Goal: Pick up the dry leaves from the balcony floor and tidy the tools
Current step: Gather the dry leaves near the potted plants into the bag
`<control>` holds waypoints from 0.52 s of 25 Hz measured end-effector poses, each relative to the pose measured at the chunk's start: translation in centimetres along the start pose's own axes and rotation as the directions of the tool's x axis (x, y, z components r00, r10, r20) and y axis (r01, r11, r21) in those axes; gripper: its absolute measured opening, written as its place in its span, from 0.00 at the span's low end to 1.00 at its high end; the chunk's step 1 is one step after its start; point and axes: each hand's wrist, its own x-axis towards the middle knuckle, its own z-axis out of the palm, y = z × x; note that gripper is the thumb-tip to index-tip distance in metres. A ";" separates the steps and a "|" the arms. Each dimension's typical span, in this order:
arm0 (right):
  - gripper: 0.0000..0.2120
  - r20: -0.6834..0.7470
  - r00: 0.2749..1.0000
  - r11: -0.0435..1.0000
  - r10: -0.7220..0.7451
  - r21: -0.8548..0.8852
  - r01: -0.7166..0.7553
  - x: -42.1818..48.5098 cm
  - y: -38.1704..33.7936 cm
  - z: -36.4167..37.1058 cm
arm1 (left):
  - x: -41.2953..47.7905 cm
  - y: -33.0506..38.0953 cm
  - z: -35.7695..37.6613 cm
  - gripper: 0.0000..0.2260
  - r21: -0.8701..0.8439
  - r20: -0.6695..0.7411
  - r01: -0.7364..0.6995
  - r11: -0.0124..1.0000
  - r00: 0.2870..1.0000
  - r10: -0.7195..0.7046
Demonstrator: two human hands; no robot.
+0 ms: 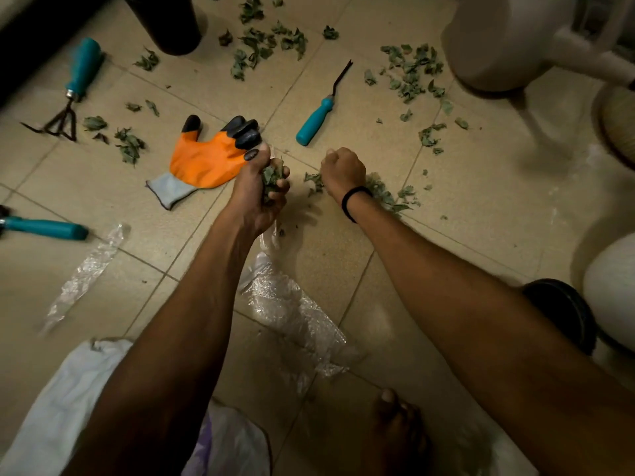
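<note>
Fingers [283,183] of the left hand [256,201] grip leaves [271,176] beside a glove [206,159]; the right hand [343,170] curls into more leaves on the floor [464,207]. Loose leaves, three tools [318,120] and plastic [285,304] lie around.

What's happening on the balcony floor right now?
A person is gathering dry leaves. The left hand grips a bunch of leaves; the right hand closes on a small pile beside it. Loose leaves lie scattered farther out. The orange glove, weeder and claw rake lie on the tiles, a clear plastic bag under the arms.
</note>
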 end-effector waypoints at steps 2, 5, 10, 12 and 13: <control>0.12 -0.005 0.992 0.958 -0.123 -0.262 0.117 -1.1 0.1 0.8 | -0.2 -0.2 -0.7 0.14 0.105 -0.081 -0.032 0.994 0.996 0.040; 0.17 0.050 0.956 0.839 -0.288 -0.469 0.277 -2.5 1.4 2.7 | -0.8 -0.8 -1.9 0.16 0.442 -0.203 -0.144 0.885 0.945 0.255; 0.14 0.169 0.911 0.669 -0.377 -0.630 0.394 -2.7 2.3 3.4 | -2.4 -2.0 -3.6 0.18 0.947 0.022 -0.197 0.253 0.828 0.561; 0.13 0.106 0.948 0.790 -0.300 -0.529 0.309 -2.3 1.5 2.8 | -3.2 -3.0 -4.4 0.20 0.989 0.143 -0.146 -0.031 0.863 0.484; 0.12 0.044 0.974 0.870 -0.221 -0.442 0.217 -2.0 1.1 2.5 | -3.6 -3.5 -4.8 0.21 0.981 0.175 -0.122 -0.148 0.883 0.435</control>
